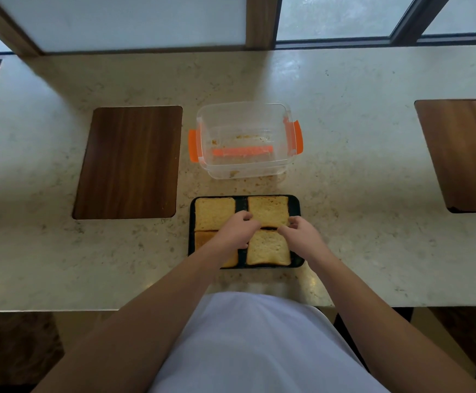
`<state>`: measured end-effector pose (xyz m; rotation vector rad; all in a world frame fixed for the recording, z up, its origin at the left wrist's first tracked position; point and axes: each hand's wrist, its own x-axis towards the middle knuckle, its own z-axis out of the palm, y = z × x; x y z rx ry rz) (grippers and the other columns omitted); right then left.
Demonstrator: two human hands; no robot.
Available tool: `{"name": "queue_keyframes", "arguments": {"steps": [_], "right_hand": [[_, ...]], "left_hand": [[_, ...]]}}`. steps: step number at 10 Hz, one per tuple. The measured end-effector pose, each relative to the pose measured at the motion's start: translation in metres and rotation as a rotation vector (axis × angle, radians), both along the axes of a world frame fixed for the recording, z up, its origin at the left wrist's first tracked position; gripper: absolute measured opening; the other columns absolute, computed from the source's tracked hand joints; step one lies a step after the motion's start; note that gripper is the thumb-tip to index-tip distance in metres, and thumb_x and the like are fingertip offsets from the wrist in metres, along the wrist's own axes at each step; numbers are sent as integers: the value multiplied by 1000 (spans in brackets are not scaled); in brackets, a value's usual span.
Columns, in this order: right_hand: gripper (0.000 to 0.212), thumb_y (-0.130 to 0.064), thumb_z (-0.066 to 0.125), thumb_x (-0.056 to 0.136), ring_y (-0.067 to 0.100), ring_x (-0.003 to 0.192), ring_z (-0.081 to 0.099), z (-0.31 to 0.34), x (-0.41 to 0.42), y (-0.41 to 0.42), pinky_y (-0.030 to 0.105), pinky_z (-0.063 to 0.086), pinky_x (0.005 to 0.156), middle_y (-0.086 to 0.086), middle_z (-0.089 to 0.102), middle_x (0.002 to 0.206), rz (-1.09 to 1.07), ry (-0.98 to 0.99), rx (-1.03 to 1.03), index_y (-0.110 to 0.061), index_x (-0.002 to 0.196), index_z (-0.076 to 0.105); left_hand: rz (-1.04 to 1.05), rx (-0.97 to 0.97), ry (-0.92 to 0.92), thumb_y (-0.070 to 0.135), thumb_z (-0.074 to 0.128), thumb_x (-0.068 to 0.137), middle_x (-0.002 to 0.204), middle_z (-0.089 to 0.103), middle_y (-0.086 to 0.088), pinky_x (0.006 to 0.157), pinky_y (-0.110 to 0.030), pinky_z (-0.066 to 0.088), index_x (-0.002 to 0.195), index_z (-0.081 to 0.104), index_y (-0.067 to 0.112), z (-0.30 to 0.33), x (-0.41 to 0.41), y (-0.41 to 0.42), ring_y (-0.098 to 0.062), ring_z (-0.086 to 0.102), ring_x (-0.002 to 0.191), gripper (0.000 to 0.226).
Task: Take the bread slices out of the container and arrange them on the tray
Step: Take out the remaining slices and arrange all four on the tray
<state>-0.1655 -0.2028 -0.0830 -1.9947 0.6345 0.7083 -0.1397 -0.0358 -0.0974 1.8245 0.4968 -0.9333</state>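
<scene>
A black tray (295, 207) lies on the counter close to me with several toasted bread slices on it. The far right slice (268, 209) is pinched at its near edge by both hands: my left hand (238, 232) at its left corner, my right hand (302, 235) at its right corner. The far left slice (213, 212) lies flat. The near right slice (268, 248) lies flat between my hands. My left forearm covers most of the near left slice (202, 238). Behind the tray stands the clear container (245, 137) with orange clips, holding only crumbs.
A dark wooden board (129, 163) is set into the counter to the left, another (463, 154) at the far right. Crumbs lie on the stone between container and tray. The counter's front edge runs just below the tray, against my white shirt.
</scene>
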Motion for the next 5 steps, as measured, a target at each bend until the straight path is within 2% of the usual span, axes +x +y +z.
{"name": "queue_keyframes", "arguments": {"steps": [1, 2, 3, 4, 5], "right_hand": [[64, -29, 58, 93, 18, 104, 64, -3, 1, -2, 44, 57, 86, 0, 55, 109, 1, -7, -17, -12, 151, 40], [64, -29, 59, 93, 8, 82, 61, -6, 0, -6, 43, 56, 86, 7, 59, 126, -4, -17, -31, -12, 151, 40], [63, -30, 59, 92, 5, 78, 54, -7, 1, -11, 38, 55, 81, 9, 56, 138, -23, -28, -45, -12, 151, 41], [62, -29, 59, 92, 3, 82, 54, -9, 1, -12, 29, 48, 68, 8, 56, 138, -34, -24, -31, -12, 149, 42], [58, -26, 59, 93, 10, 85, 55, -6, 0, -11, 29, 47, 68, 8, 57, 134, -47, -31, -45, -9, 146, 45]], "left_hand": [[-6, 6, 3, 32, 55, 96, 130, 55, -4, 80, -30, 53, 151, 41, 18, 1, 0, -4, -23, 58, 115, 58], [-17, 0, 7, 33, 55, 97, 138, 53, -6, 82, -31, 54, 151, 42, 19, 0, 0, -8, -24, 58, 116, 57], [-13, -10, 15, 32, 56, 96, 133, 53, -5, 82, -31, 54, 149, 44, 19, 2, 0, -12, -23, 58, 116, 56], [-11, -38, 43, 31, 56, 96, 124, 51, -1, 77, -29, 52, 148, 45, 18, 1, 2, -16, -22, 56, 115, 55], [-24, -37, 32, 34, 57, 96, 116, 56, 3, 77, -30, 54, 143, 49, 20, 2, 0, -12, -20, 60, 110, 49]]}}
